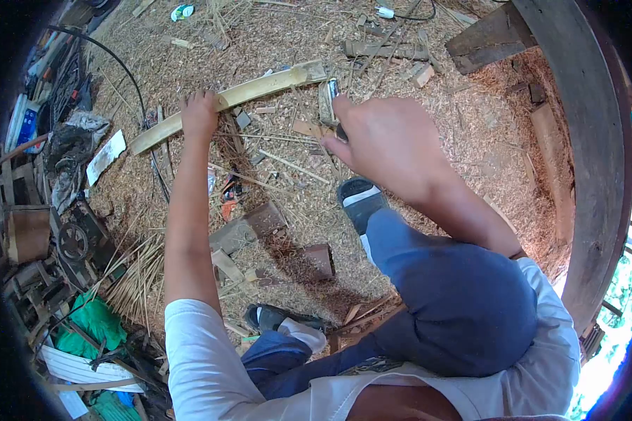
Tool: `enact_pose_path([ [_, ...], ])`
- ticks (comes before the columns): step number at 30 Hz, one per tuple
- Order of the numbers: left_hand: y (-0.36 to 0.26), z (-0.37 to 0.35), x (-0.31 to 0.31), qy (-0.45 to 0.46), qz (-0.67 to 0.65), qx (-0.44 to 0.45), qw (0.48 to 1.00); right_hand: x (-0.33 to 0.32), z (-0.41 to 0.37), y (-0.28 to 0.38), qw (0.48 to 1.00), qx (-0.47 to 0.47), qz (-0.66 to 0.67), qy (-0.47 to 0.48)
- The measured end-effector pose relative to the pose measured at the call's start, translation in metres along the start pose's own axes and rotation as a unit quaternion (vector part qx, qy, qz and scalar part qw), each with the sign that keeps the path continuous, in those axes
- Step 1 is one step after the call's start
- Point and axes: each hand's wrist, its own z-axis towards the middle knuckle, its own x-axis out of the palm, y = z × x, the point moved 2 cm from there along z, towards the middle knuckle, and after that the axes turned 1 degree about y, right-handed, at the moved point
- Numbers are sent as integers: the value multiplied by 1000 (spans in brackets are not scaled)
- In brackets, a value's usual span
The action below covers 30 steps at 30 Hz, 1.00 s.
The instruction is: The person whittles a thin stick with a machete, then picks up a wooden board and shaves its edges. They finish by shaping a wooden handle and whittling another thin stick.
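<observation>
Overhead, a wide round-edged view looks down past a person's 2 bare arms and bent legs to ground strewn with wood shavings. A long, pale wooden strip slants across the upper middle, its left end lower than its right. The left hand lies over the strip, left of its middle, its fingers close together and bent over it, gripping it. The right hand is beyond the strip's right end, back of the hand up. Its thumb and forefinger are bent around a narrow tool, with a dark part between them and a bright part near the strip's end; its other fingers are hidden, so how far they close cannot be told. Whether the tool touches the strip is unclear too.

Just below the strip's right end is a short wooden block. The person wears a white shirt, dark blue trousers and 2 dark shoes with white bands, 1 near the block and 1 lower left.

At left, a black cable curves down to the strip, near a white sheet. Below are a bundle of thin sticks and green plastic. A thick, dark beam curves down the right side.
</observation>
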Motion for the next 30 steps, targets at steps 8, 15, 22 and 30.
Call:
enact_pose_path([
  [8,0,-35,-67,-82,-16,-27,996,-2,-14,-1,1000,-11,5,5],
  [15,-1,-146,-113,15,-121,-161,979,12,-19,-8,1000,0,8,-28],
  [22,-1,-232,-82,118,-230,-170,951,19,-35,-1,999,12,25,-16],
  [30,-53,-281,-75,136,-229,-248,931,33,-47,-3,999,-20,14,-22],
])
